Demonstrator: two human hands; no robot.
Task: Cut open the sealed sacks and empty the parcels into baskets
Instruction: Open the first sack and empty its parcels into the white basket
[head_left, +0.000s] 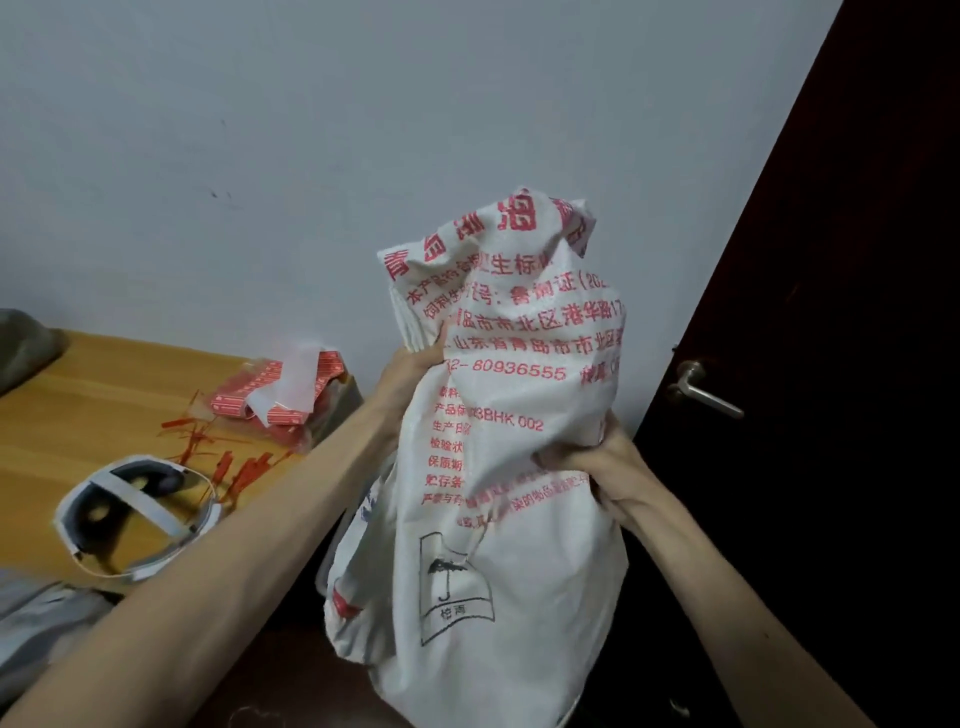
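Left hand (415, 361) is clutching white sack (524, 551) at 10 o'clock; right hand (592, 462) is gripping it at 3 o'clock.

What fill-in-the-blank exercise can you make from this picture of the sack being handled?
1. Both hands grip a white sack printed with ____ lettering.
2. The left hand grips the sack ____ than the right hand.
3. Red strips lie on the ____ table.
4. The dark door has a metal ____.
Missing words: red; higher; wooden; handle.
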